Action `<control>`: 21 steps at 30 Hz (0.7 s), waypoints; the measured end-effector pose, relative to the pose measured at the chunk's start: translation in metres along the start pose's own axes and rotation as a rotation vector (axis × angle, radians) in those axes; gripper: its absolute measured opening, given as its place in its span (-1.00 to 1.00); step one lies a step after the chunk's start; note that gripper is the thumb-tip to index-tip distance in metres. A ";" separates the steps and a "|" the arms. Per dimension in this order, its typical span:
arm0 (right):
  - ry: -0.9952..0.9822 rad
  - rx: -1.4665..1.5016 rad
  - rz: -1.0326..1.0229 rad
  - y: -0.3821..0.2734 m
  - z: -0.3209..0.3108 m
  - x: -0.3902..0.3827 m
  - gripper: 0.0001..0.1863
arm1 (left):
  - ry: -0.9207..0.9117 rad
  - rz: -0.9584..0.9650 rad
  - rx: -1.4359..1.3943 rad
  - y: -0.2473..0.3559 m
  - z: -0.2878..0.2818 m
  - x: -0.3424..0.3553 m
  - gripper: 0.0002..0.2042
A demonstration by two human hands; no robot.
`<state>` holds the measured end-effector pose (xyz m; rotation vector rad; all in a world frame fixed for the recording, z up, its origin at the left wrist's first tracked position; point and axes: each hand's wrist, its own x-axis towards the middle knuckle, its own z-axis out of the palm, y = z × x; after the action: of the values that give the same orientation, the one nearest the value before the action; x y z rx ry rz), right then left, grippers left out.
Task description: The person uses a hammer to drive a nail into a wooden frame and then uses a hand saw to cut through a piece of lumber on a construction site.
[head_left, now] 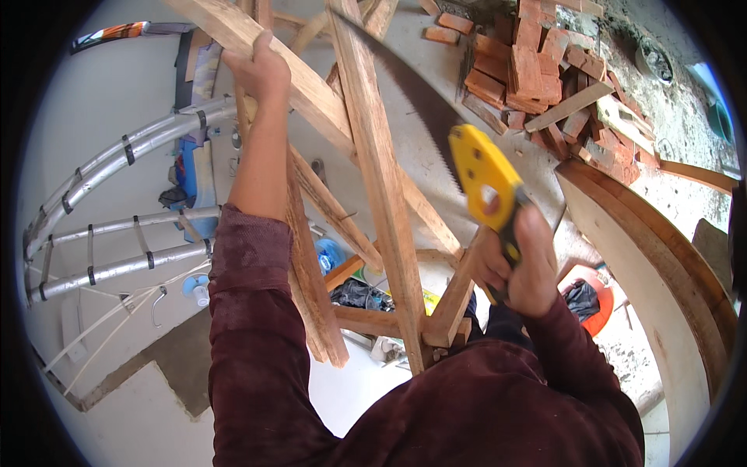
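"What's in the right grip (533, 284)?"

"A handsaw (486, 167). The fingers are curled tight round its yellow and black handle. It's right of the middle of the frame, and its dark blade slants up to the top middle."

"And the left grip (263, 71)?"

"That one's up at the upper left, hanging on to a long wooden beam (315, 100). The beam slopes down toward the middle and crosses a second beam (381, 179)."

"Is the saw touching any wood?"

"I can't tell. The tip looks like it's over the top of the second beam, but it may just be in front of it."

"What could go wrong?"

"The teeth are on the side that faces the left arm. If the saw slipped or swung that way, it could scratch the skin, because the sleeve is pushed up and the forearm is bare."

"Could the wood slide?"

"I think so. The pieces lean across each other, so if one got bumped, the others might tip. And something thin pokes out of the thinner stick (331, 201) near the middle. It could catch a sleeve. It's too small to tell if it's a nail."
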<state>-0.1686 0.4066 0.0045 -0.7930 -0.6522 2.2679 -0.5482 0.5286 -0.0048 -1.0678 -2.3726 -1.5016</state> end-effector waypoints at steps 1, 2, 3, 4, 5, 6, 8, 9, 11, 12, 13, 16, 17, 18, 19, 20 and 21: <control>-0.005 0.023 0.039 0.004 0.000 0.012 -0.52 | -0.009 0.011 -0.006 0.001 0.007 0.004 -0.45; -0.011 0.047 0.080 0.007 0.001 0.021 -0.54 | 0.002 0.036 -0.009 0.001 0.012 0.009 -0.46; -0.026 0.066 0.114 0.018 0.001 0.028 -0.55 | 0.005 0.050 0.007 -0.007 0.012 0.007 -0.46; -0.050 0.077 0.153 0.027 0.002 0.032 -0.56 | 0.002 0.046 0.021 -0.006 0.009 0.005 -0.46; -0.044 0.111 0.154 0.037 0.006 0.034 -0.57 | 0.014 0.026 0.051 -0.005 0.007 0.004 -0.46; -0.046 0.114 0.155 0.043 0.009 0.032 -0.57 | 0.031 0.011 0.070 -0.004 0.008 0.006 -0.46; 0.017 0.128 0.102 0.051 0.012 0.018 -0.60 | 0.036 0.017 0.037 -0.005 0.009 0.005 -0.46; 0.050 0.155 0.139 0.050 0.010 0.006 -0.60 | 0.033 0.019 -0.005 -0.008 0.015 0.004 -0.47; 0.064 0.130 0.143 0.049 0.008 -0.015 -0.60 | 0.048 0.053 0.018 -0.013 0.005 0.008 -0.45; 0.095 0.094 0.127 0.046 0.006 -0.019 -0.60 | 0.053 0.086 0.014 -0.011 0.004 0.008 -0.44; 0.070 0.179 0.177 0.043 0.005 -0.015 -0.61 | 0.060 0.081 0.019 -0.010 0.000 0.007 -0.44; 0.014 0.034 0.165 0.053 0.034 0.036 -0.66 | 0.061 -0.029 0.137 -0.005 -0.010 0.004 -0.43; 0.029 -0.064 0.058 0.068 0.038 0.075 -0.69 | 0.038 -0.035 0.103 -0.001 -0.004 0.003 -0.44; 0.050 -0.165 -0.060 0.081 0.033 0.115 -0.72 | 0.012 -0.036 0.057 0.007 0.010 0.004 -0.44; 0.046 -0.174 -0.063 0.095 0.028 0.133 -0.72 | 0.020 -0.039 0.050 0.007 0.012 0.000 -0.44; 0.051 -0.190 -0.125 0.100 0.020 0.149 -0.68 | -0.060 -0.061 0.137 0.013 0.022 -0.003 -0.43; 0.059 -0.086 -0.051 0.093 0.022 0.147 -0.66 | -0.109 -0.085 0.241 0.012 0.021 0.000 -0.42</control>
<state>-0.3110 0.4420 -0.0909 -0.8717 -0.7387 2.1747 -0.5352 0.5490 -0.0068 -1.0269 -2.6216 -1.1690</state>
